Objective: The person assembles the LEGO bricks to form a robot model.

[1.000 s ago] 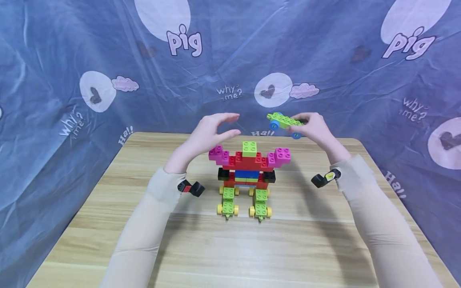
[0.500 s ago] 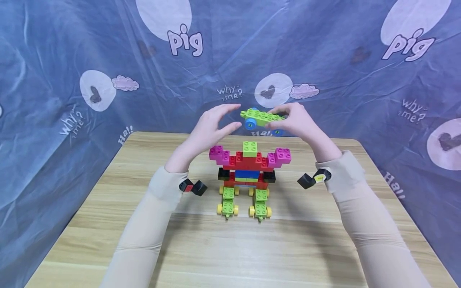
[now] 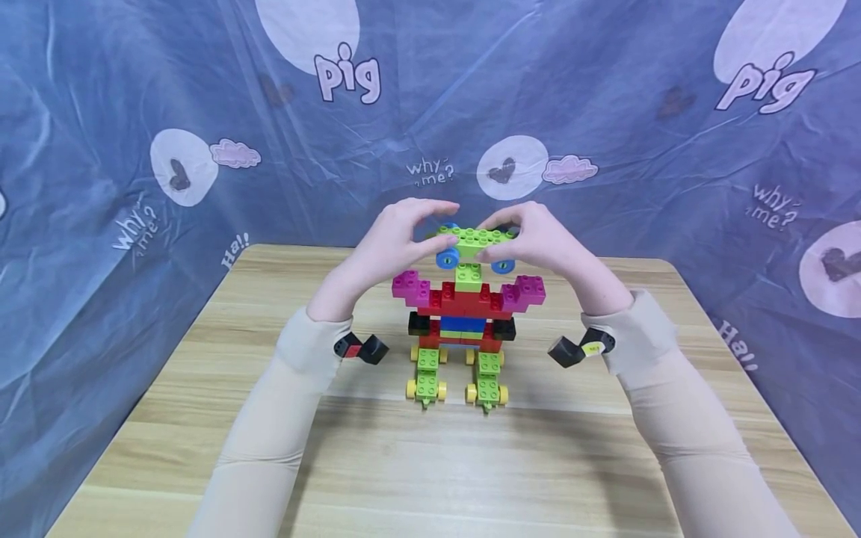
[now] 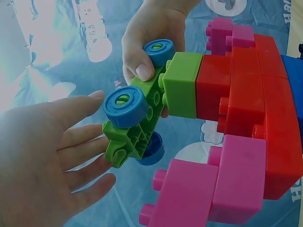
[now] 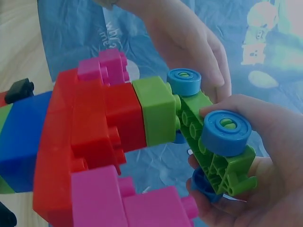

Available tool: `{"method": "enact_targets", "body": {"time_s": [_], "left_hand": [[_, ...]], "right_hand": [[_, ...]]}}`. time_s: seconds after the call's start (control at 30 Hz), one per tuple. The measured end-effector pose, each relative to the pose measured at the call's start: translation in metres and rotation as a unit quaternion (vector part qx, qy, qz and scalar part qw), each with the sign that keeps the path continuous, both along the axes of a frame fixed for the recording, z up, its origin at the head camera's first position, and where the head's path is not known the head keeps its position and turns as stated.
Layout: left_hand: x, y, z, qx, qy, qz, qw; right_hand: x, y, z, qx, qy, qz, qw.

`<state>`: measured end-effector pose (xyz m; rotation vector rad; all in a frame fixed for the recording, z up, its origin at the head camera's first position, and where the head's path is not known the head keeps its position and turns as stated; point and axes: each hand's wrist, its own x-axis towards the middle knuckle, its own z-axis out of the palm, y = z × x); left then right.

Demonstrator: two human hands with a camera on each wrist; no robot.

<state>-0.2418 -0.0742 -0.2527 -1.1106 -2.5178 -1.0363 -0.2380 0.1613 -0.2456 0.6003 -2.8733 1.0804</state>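
My right hand (image 3: 548, 243) pinches a lime-green toy car base (image 3: 473, 240) with blue wheels (image 4: 126, 107), thumb on one side and fingers on the other. The car base lies crosswise right above the light green block (image 3: 468, 277) that tops a brick figure (image 3: 464, 305); in both wrist views its underside faces that block's studs. My left hand (image 3: 397, 240) is at the car base's left end, fingers (image 4: 85, 137) spread and fairly straight, thumb close by the near wheel. The figure stands upright, with red and blue bricks in its middle and pink stepped arms (image 3: 525, 291).
The figure stands on two green wheeled bases (image 3: 427, 385) with yellow wheels on the wooden table (image 3: 430, 471). Black bricks (image 3: 503, 329) stick out at its sides. A blue printed cloth (image 3: 430, 112) hangs behind and beside the table.
My right hand has carried the car base leftward and then down over the figure's top block. My left hand has shifted slightly right, to the car base's end. The figure has stayed in place.
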Motion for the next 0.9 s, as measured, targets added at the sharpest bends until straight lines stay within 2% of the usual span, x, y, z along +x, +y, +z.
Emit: {"method": "enact_targets", "body": {"time_s": [0.33,0.9], "left_hand": [[0.003,0.001,-0.001,-0.027,-0.026,-0.018,0.9991],[0.007,0.001,-0.007,-0.049,-0.013,-0.025,0.9984]], "right_hand": [[0.009,-0.003,-0.005,-0.007,-0.017,0.011,1.000],[0.014,-0.007,-0.012,0.004,-0.012,0.025,1.000]]}}
